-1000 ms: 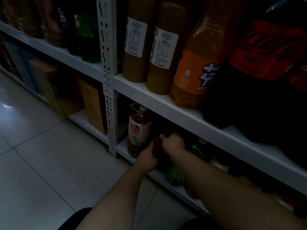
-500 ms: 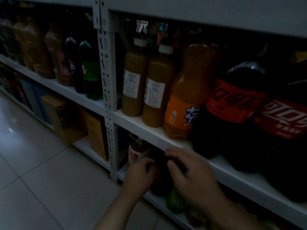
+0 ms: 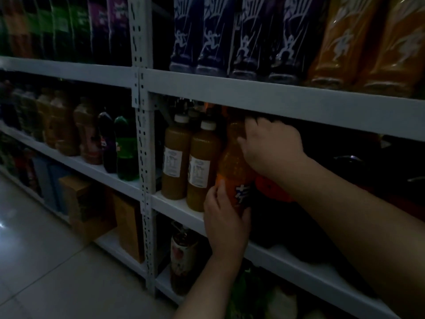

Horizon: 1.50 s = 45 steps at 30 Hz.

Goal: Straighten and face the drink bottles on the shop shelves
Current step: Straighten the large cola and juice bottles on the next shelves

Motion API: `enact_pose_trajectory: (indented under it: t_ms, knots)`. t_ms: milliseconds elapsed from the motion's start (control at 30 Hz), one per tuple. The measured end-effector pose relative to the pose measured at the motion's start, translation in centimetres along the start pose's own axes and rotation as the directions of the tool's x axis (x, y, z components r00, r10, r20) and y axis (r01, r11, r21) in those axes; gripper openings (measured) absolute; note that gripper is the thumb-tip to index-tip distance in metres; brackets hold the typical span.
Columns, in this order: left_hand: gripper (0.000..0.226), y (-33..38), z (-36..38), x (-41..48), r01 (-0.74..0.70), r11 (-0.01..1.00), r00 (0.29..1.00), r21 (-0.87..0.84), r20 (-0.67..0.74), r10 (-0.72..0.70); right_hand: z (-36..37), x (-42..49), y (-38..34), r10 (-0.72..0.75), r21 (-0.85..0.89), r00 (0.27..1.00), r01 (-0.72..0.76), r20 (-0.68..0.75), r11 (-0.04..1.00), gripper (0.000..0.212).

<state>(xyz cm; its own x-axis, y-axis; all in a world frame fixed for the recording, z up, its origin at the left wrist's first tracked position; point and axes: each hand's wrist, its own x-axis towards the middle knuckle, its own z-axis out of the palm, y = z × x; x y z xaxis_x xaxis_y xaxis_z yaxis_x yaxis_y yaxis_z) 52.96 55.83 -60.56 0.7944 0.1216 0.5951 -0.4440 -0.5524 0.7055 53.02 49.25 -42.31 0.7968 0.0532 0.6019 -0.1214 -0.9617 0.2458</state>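
The orange bottle [image 3: 232,162] stands on the middle shelf [image 3: 177,203], in the bay to the right of the perforated post [image 3: 142,134]. It is just beside two white-capped juice bottles [image 3: 200,166], and a dark cola bottle [image 3: 273,192] with a red label is close on its other side.

The bottle is held by both hands at once. The left hand [image 3: 224,217] is wrapped round its lower part at the label, with the thumb laid on the side toward the juice bottles. The right hand [image 3: 271,148] is curled over its shoulder, just under the edge of the upper shelf. The hands are thus apart, one low and one high, both clamped on the same bottle.

This grip is probably chosen because the bottle is tall and full: the top is steadied while the base is turned. The printed label is seen only in part, so the step in hand is judged to be the facing of this bottle toward the aisle. Little room is seen above the cap, so a twist in place seems more suitable than a lift. Care is needed that the juice bottles are not knocked.
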Motion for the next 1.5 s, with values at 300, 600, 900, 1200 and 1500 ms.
enact_pose_trajectory:
  t_ms: [300,600,900,1200,1500]
  knots:
    - [0.103,-3.1,1.1,1.7,0.077,0.994,0.992,0.079,0.097,-0.085,0.8,2.7,-0.1,-0.007,-0.234,0.988,0.042,0.152,0.971,0.078]
    - [0.076,-5.6,1.0,1.4,-0.018,0.995,0.989,-0.102,0.142,0.032,0.8,3.0,-0.6,0.011,0.036,0.988,-0.016,0.154,0.999,0.064]
    - [0.112,-5.6,0.9,0.5,0.004,0.994,0.976,0.108,0.217,-0.028,0.4,4.1,-3.6,0.049,-0.286,0.992,-0.015,0.113,0.958,0.041]
    - [0.103,-6.6,1.8,0.3,0.005,1.000,0.976,-0.008,0.218,-0.004,0.2,2.9,-1.5,0.029,0.141,0.964,-0.068,0.263,0.988,0.051]
    - [0.096,-6.9,1.5,-0.2,-0.107,0.987,0.980,0.121,0.180,0.084,0.7,1.7,-2.5,0.058,0.014,0.996,-0.059,0.073,0.998,0.037]
